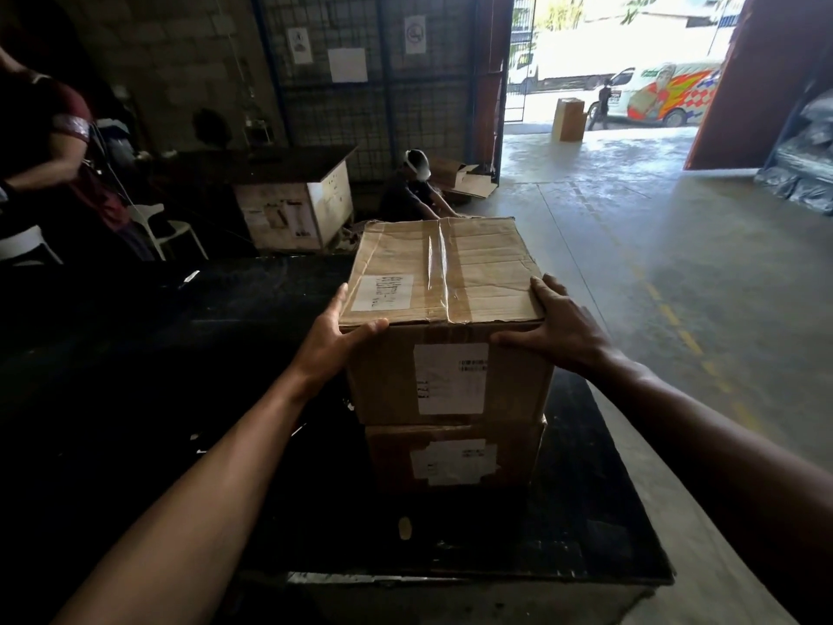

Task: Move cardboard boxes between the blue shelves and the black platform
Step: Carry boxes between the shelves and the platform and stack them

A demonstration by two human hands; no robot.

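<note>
Two taped cardboard boxes with white labels are stacked on the black platform (586,512). The top box (444,281) sits squarely on the lower box (455,462). My left hand (336,345) presses the top box's near left corner, fingers straight along the left side and thumb lying across the front edge. My right hand (559,329) rests on the near right corner, fingers flat on the lid and thumb stretched over the front face.
A person (414,187) sits on the floor right behind the stack. Another person (49,142) stands at far left beside white chairs (176,232). A white-sided crate (293,205) stands beyond the platform. Concrete floor with a yellow dashed line runs right, towards the blue shelf (807,164).
</note>
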